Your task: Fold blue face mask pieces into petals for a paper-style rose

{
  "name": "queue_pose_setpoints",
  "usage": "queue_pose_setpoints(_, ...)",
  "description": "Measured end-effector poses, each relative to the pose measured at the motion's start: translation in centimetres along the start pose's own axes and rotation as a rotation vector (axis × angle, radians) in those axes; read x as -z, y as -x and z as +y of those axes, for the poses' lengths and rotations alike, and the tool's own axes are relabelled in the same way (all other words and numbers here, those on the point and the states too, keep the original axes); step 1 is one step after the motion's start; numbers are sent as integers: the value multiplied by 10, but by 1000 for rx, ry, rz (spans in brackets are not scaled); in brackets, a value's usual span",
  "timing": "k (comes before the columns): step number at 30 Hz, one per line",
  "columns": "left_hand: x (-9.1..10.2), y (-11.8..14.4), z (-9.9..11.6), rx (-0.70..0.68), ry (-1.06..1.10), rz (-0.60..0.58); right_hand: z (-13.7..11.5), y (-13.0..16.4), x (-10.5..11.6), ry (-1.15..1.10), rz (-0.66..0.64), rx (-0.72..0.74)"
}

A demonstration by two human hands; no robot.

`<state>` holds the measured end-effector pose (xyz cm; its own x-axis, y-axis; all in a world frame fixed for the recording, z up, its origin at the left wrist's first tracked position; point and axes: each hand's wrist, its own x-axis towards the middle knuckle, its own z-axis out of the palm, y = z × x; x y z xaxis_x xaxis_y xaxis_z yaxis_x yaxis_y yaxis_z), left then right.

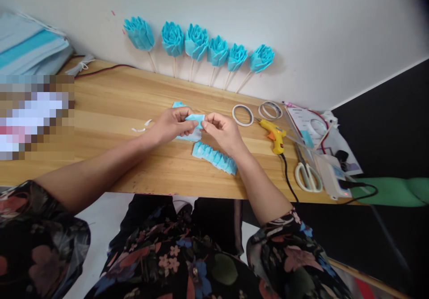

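While smooth wood lies below, both hands' fingers [193, 121] pinch one small folded blue paper piece [197, 118].

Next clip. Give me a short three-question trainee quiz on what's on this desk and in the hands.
1. True or false: both hands pinch one blue paper piece.
2. How many blue paper flowers lean against the wall?
3. Which lies nearest the right hand: A) scissors B) row of folded blue pieces C) glue gun?

Key: 1 true, left hand and right hand share it. 2 six. 3 B.
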<state>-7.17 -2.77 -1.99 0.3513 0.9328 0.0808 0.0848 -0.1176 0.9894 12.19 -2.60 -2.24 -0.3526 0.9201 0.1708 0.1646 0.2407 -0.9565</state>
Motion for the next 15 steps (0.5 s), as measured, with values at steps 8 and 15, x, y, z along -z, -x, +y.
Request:
queue_pose_setpoints(8, 1, 0, -1, -25, 22, -15, -6, 2, 3, 29, -29, 3)
queue_pose_setpoints(15, 0, 0, 0, -15, 14, -13, -11, 1, 1, 50, -15, -7)
